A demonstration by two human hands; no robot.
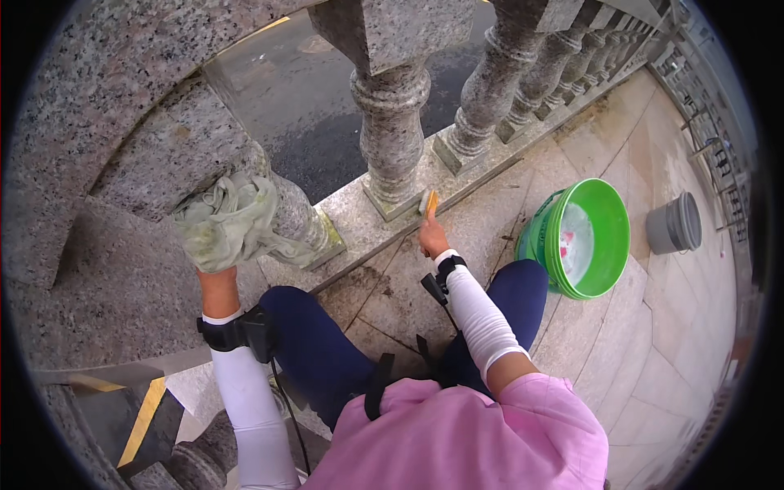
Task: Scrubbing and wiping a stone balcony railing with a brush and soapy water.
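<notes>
My left hand (217, 278) holds a wet, greyish-green cloth (229, 217) against the granite baluster (294, 205) at the left; the cloth covers its fingers. In my right hand (433, 237) is a scrub brush (432, 202) with an orange back and pale bristles. The brush is beside the square foot of the middle baluster (392, 128), over the edge of the stone base rail (361, 229). Both forearms are in white sleeves with black wrist straps.
A green bucket (618, 239) with sudsy water and something red inside stands on the paving to the right. Beyond it is a grey bucket (664, 226). A row of stone balusters (533, 79) runs to the upper right, under a heavy granite handrail (122, 73). Asphalt lies behind the balusters.
</notes>
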